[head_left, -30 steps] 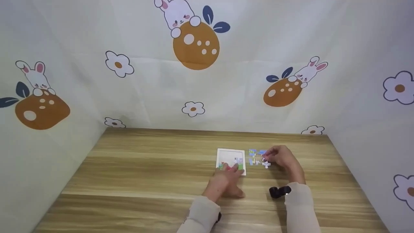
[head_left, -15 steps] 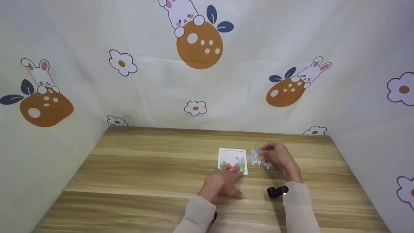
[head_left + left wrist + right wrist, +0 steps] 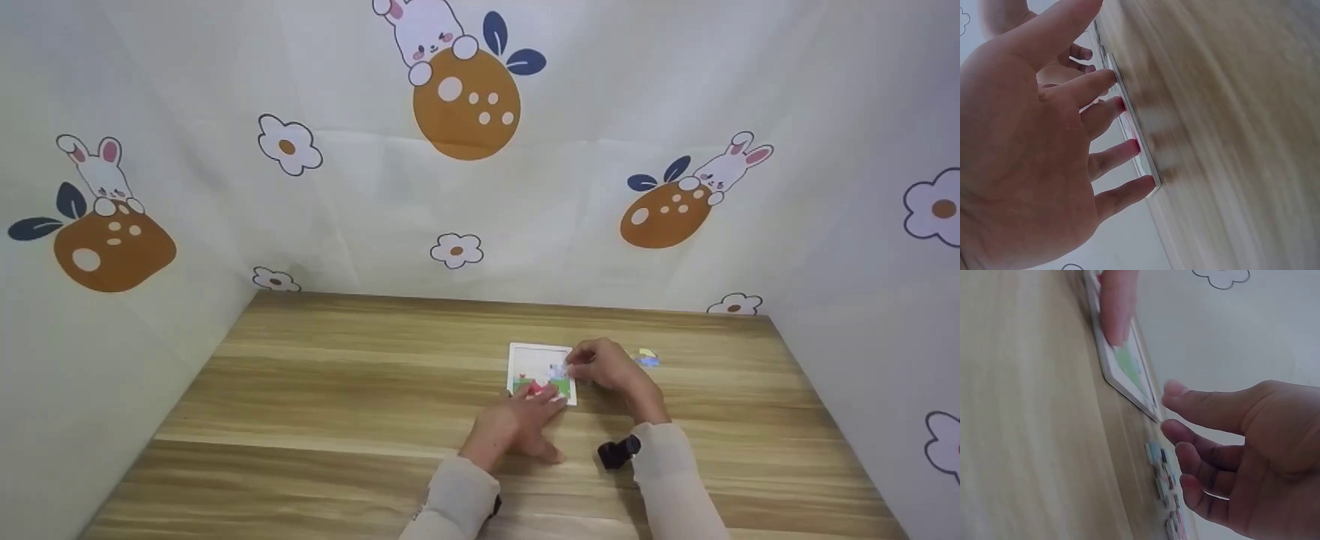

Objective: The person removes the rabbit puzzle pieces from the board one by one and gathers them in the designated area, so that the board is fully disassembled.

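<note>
A small white-framed puzzle board [image 3: 523, 351] lies on the table, its lower part filled with green, red and pale pieces. My left hand [image 3: 510, 427] rests its outstretched fingertips on the board's near edge; the left wrist view shows those fingers [image 3: 1123, 149] spread along the rim. My right hand [image 3: 611, 375] is at the board's right edge, thumb and index finger brought close together. In the right wrist view its thumb [image 3: 1204, 405] and curled fingers hover by the board's corner; I cannot tell whether a piece is between them. Several loose puzzle pieces [image 3: 1165, 472] lie below these fingers.
A blue and yellow puzzle piece [image 3: 647, 358] shows beyond the right hand, which covers other loose pieces in the head view. The wood-grain table [image 3: 337, 390] is bordered by a pale curtain [image 3: 360, 195] printed with rabbits, oranges and flowers.
My right hand has moved left from over the loose pieces to the board's right edge, uncovering a blue and yellow piece. My left hand has stayed on the board.
</note>
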